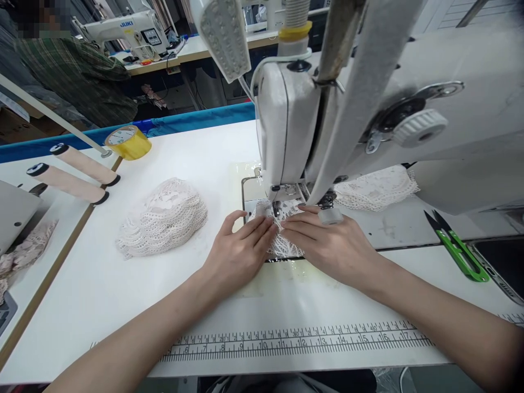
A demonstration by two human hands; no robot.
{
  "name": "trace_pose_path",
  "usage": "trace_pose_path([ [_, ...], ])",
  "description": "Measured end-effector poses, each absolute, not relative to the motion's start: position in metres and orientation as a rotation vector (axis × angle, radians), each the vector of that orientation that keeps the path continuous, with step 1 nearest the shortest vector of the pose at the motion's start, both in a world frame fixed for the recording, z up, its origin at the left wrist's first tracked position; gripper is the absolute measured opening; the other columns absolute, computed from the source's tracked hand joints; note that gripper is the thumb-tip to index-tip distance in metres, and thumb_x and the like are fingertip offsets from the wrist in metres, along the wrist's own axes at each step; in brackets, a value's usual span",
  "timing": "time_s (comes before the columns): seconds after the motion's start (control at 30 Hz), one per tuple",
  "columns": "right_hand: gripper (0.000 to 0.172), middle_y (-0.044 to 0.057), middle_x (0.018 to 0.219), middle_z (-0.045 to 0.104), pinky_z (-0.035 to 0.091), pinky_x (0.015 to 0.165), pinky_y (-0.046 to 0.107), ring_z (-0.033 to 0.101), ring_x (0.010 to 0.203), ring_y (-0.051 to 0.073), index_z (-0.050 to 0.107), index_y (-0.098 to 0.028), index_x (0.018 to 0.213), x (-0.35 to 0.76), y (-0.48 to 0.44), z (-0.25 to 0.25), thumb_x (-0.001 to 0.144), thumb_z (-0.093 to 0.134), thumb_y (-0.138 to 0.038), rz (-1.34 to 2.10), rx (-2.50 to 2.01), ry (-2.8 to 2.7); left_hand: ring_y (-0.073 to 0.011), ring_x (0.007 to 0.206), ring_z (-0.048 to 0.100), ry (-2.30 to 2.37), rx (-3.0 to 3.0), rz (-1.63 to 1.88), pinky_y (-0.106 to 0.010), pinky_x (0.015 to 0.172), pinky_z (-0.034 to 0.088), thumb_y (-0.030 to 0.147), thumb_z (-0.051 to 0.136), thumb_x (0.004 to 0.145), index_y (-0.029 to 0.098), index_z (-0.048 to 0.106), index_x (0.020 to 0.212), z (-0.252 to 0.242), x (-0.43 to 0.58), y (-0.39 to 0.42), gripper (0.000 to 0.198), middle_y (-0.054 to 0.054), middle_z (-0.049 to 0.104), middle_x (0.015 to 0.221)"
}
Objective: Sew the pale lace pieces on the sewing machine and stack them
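Observation:
A piece of white lace (286, 249) lies under the presser foot (277, 208) of a white sewing machine (282, 125). On the lace's left side rests my left hand (241, 248), fingers stretched flat and thumb spread away. From the right, my right hand (338, 245) lays its extended fingers on the same lace, close to the foot; its thumb is hidden. A translucent piece (331, 216) shows at the upper edge of that hand. To the left sits a loose heap of white lace (164, 218). More folded lace (376, 188) lies behind my right hand, under the machine arm.
Green thread snips (460, 248) and a dark phone (501, 262) lie at right. Two thread cones (67, 183) and yellow tape (128, 143) are at left. A printed ruler (303, 341) runs along the front edge. Beyond, a person in plaid (77, 76) sits near another machine (126, 35).

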State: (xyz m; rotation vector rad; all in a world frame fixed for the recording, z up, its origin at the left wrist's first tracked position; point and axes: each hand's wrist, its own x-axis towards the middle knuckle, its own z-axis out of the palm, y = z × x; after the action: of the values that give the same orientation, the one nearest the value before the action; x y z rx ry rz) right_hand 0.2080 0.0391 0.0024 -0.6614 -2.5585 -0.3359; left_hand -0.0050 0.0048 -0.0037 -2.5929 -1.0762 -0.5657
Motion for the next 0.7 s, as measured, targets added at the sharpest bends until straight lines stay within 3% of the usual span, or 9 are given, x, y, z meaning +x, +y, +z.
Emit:
trace_pose_path([
  [0.43, 0.026, 0.005, 0.100, 0.075, 0.051, 0.092, 0.037, 0.070, 0.079, 0.016, 0.072, -0.015, 0.096, 0.206, 0.033, 0.001, 0.087, 0.051, -0.001, -0.437, -0.669, -2.545, -0.0198, 0.106, 0.068, -1.032, -2.570, -0.619, -0.051, 0.110, 0.037, 0.013, 0.051, 0.093, 0.013, 0.064, 0.117, -0.002, -0.003, 0.001, 0.027, -0.010, 0.072, 0.113],
  [0.7, 0.034, 0.006, 0.099, 0.075, 0.051, 0.094, 0.036, 0.069, 0.079, 0.016, 0.071, -0.013, 0.101, 0.206, 0.037, 0.000, 0.085, 0.047, 0.003, -0.470, -0.719, -2.566, -0.0210, 0.109, 0.066, -1.118, -2.560, -0.608, -0.054, 0.113, 0.032, 0.017, 0.048, 0.095, 0.014, 0.064, 0.117, -0.004, -0.003, 0.010, 0.027, -0.010, 0.070, 0.116],
])
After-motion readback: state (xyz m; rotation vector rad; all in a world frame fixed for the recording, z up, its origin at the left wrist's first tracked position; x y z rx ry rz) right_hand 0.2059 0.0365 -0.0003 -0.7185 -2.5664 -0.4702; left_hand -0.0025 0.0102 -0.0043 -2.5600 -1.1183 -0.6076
